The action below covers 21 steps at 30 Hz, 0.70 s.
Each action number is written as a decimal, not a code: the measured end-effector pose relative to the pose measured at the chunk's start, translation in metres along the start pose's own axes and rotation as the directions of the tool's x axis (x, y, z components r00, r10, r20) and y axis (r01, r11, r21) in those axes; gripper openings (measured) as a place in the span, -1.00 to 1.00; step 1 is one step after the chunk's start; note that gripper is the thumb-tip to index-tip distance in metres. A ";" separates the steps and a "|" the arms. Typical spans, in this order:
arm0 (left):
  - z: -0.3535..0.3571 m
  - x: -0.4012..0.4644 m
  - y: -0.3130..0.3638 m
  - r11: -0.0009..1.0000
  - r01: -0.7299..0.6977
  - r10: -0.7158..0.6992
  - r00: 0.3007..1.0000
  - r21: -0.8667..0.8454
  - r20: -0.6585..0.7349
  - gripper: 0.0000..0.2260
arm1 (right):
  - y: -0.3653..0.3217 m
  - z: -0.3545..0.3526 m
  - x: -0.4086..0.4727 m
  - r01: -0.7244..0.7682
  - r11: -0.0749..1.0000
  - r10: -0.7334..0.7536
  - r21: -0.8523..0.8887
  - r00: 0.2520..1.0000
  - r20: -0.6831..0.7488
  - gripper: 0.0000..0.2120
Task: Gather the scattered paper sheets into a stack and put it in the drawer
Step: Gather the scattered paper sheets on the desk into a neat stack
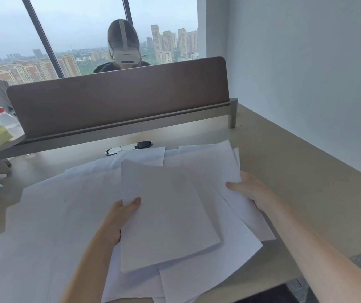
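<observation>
Many white paper sheets (50, 215) lie scattered and overlapping across the beige desk (295, 171). My left hand (120, 217) grips the left edge of a small stack of sheets (166, 217), thumb on top, held slightly above the loose ones. My right hand (249, 191) rests at the right edge of the spread, fingers on a loose sheet (221, 169) lying there; whether it pinches that sheet is unclear. No drawer is in view.
A brown divider panel (118, 101) stands along the desk's far edge, a person with a white headset behind it. A cable grommet (129, 147) sits by the panel. A red-capped bottle (5, 119) stands far left. A wall closes the right side.
</observation>
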<state>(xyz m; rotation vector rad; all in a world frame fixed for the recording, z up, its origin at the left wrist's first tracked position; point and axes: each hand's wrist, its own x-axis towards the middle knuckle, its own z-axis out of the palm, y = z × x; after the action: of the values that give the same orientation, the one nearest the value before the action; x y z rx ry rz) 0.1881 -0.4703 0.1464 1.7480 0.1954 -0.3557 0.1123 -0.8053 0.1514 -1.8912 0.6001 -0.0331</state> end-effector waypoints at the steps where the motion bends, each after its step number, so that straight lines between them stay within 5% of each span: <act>1: 0.000 -0.001 0.001 1.000 0.001 -0.001 1.000 0.011 -0.002 -0.71 | -0.003 0.001 -0.002 0.028 1.000 -0.028 -0.007 1.000 0.007 -0.56; 17: 0.003 -0.003 0.000 0.999 -0.043 0.043 0.999 -0.020 0.002 -0.94 | -0.127 -0.036 -0.050 0.353 0.935 -0.353 0.047 0.935 0.007 -0.79; 21: 0.001 -0.001 -0.002 0.999 -0.038 0.039 0.999 -0.019 0.024 -0.80 | -0.146 -0.033 -0.064 0.409 0.895 -0.424 0.178 0.904 0.057 -0.76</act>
<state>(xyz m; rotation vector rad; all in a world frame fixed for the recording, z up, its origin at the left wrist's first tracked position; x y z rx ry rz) 0.1863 -0.4705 0.1450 1.7259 0.1468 -0.3464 0.1034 -0.7668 0.3098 -1.8186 0.1116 -0.2626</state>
